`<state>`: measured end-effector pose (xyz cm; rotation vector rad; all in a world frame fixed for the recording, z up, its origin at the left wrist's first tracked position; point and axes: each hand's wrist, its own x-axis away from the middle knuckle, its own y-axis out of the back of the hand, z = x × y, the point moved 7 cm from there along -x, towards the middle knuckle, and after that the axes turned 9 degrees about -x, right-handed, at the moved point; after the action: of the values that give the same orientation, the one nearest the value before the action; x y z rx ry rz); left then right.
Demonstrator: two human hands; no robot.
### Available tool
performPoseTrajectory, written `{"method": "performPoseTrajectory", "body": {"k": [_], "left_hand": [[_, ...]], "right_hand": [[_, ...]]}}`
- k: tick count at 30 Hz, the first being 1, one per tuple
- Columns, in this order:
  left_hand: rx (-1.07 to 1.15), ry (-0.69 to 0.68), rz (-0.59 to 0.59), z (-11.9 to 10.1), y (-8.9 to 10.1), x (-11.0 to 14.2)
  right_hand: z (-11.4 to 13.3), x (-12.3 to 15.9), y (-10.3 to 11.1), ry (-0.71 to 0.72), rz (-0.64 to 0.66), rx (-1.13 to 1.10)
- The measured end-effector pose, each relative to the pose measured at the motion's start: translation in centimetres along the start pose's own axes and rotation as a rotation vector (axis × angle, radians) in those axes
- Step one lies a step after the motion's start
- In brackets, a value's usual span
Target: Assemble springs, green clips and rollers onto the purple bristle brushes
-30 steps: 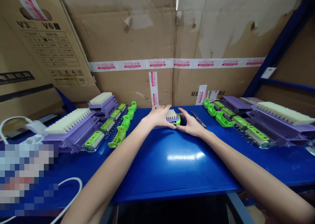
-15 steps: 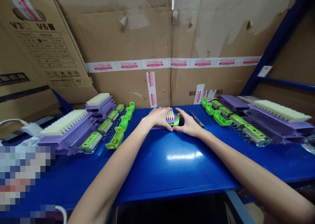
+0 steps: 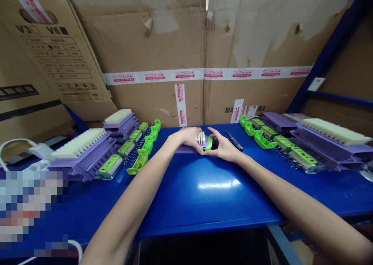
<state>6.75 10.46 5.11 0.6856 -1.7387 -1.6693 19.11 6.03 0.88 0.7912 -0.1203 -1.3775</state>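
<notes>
Arms (image 3: 136, 187) outstretched, left hand (image 3: 189, 136) curled palm-down holding purple brush (image 3: 201, 138), right hand (image 3: 223, 146) cupped around its green end (image 3: 209, 142), grip unclear

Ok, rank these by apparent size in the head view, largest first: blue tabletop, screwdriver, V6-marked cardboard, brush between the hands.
1. Blue tabletop
2. V6-marked cardboard
3. Brush and screwdriver, unranked: the left hand covers part of the brush, so their order is unsure.

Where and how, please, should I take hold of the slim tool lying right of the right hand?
Probably by its thicker handle, from above and the right: that end lies nearer the wearer, the thin shaft points away, and the right hand crowds its left side.
</notes>
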Motion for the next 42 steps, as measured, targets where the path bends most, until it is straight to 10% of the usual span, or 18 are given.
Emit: {"method": "performPoseTrajectory", "body": {"k": [42], "left_hand": [[0.035,-0.039,0.051,-0.5,0.2,0.8]], "right_hand": [[1.8,0.7,0.4,0.022,-0.056,0.024]]}}
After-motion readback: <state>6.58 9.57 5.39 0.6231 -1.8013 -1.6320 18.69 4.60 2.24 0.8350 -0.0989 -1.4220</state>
